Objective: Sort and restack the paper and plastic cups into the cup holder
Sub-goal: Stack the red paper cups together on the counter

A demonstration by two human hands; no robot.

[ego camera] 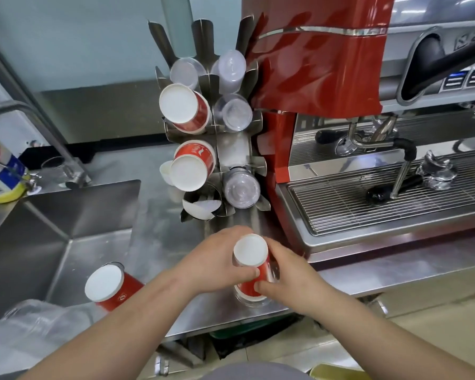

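Note:
A steel cup holder (232, 152) stands on the counter beside the red coffee machine. Its slots hold stacks of red paper cups (185, 109) and clear plastic cups (232, 68), bottoms facing me. In front of it, an upside-down stack of red paper cups (254, 264) sits inside a clear plastic cup (251, 300) on the counter. My left hand (220, 259) grips the stack near its white top. My right hand (285, 275) grips its lower part and the plastic cup. Another red paper cup stack (111, 286) stands upside down at the sink's edge.
A steel sink (55, 242) with a tap lies to the left. A yellow bottle (0, 171) stands at its far corner. Clear plastic cups in a plastic bag (30, 327) lie at the near left. The red espresso machine (368, 133) with its drip grate fills the right.

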